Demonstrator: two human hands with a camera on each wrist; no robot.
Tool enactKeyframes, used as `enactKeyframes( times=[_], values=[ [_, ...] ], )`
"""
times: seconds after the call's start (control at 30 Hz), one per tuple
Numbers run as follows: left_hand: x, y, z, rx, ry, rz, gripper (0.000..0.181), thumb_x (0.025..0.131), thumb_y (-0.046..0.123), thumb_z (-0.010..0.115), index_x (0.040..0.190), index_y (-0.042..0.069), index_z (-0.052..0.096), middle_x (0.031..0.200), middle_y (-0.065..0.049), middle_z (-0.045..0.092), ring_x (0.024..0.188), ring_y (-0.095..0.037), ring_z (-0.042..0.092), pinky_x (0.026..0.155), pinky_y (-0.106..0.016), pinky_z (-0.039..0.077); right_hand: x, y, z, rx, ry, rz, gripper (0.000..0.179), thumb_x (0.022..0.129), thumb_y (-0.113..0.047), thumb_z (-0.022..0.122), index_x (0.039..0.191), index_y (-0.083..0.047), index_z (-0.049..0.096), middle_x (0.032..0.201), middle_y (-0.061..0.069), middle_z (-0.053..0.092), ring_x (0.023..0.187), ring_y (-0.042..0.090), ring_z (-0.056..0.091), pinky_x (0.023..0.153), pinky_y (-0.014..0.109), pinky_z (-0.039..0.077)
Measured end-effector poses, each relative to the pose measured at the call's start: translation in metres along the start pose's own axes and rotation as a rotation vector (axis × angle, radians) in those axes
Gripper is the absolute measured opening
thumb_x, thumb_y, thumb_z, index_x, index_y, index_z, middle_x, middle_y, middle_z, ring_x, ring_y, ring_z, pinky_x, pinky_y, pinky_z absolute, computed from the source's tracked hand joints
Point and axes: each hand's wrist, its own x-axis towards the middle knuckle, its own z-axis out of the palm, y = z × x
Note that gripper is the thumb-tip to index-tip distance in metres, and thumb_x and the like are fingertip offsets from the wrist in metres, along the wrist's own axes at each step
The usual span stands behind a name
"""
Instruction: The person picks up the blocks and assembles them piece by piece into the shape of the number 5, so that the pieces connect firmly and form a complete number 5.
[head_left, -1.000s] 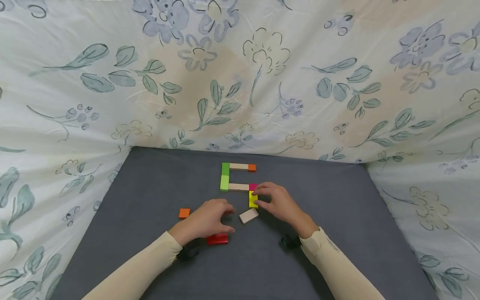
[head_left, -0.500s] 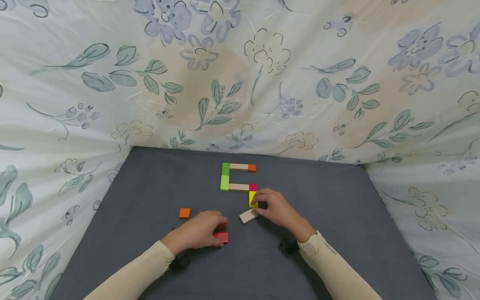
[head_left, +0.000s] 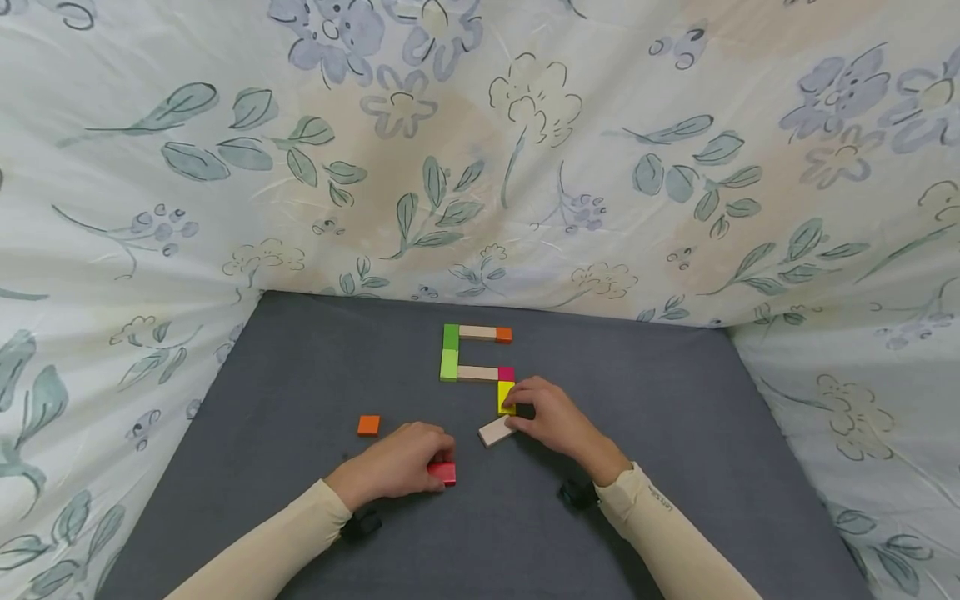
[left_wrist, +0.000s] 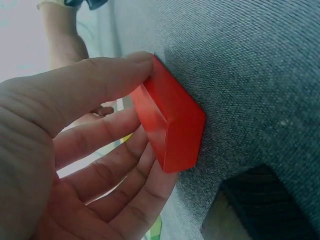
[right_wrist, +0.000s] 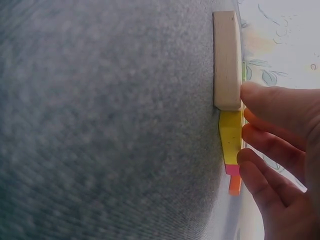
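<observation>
My left hand point(head_left: 405, 458) pinches a red block point(left_wrist: 175, 107) low over the grey surface, thumb on one long side and fingertips on the other. In the head view, part of that block is hidden under the hand. My right hand point(head_left: 558, 417) hovers to the right of a plain wooden block point(head_left: 493, 432) that lies at a slant. Its thumb touches the edge of this block point(right_wrist: 227, 65) in the right wrist view. The other fingers, loosely bent, reach over a yellow block point(head_left: 504, 390), which stands in line below a magenta block point(head_left: 506, 374).
Beyond the hands, green point(head_left: 451, 337) and light green point(head_left: 449, 366) blocks, two wooden strips point(head_left: 477, 332) and an orange end block point(head_left: 504, 336) form an angular figure. A loose orange block point(head_left: 368, 426) lies left. A flowered cloth point(head_left: 525, 208) rises around the grey surface point(head_left: 637, 375).
My left hand has moved back and a little left and taken hold of the red block. My right hand has slid slightly down, bringing its thumb to the wooden block.
</observation>
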Motion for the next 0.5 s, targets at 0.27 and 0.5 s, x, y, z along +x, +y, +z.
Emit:
enactKeyframes(
  times=[0.27, 0.5],
  values=[
    [0.009, 0.001, -0.003, 0.045, 0.021, 0.0, 0.022, 0.088, 0.019, 0.092, 0.102, 0.015, 0.076, 0.085, 0.007, 0.058, 0.074, -0.011, 0.052, 0.065, -0.027, 0.048, 0.0, -0.001, -0.003, -0.012, -0.007, 0.007, 0.026, 0.089, -0.018, 0.093, 0.113, -0.014, 0.084, 0.116, -0.003, 0.073, 0.113, 0.021, 0.064, 0.101, 0.048, 0.055],
    [0.018, 0.002, -0.007, 0.026, 0.027, 0.0, 0.021, 0.089, 0.019, 0.091, 0.104, 0.015, 0.076, 0.087, 0.007, 0.058, 0.075, -0.011, 0.053, 0.066, -0.026, 0.049, 0.001, 0.002, -0.001, -0.017, -0.011, -0.001, 0.026, 0.09, -0.02, 0.092, 0.114, -0.015, 0.083, 0.117, -0.003, 0.073, 0.114, 0.02, 0.064, 0.101, 0.047, 0.054]
  ],
)
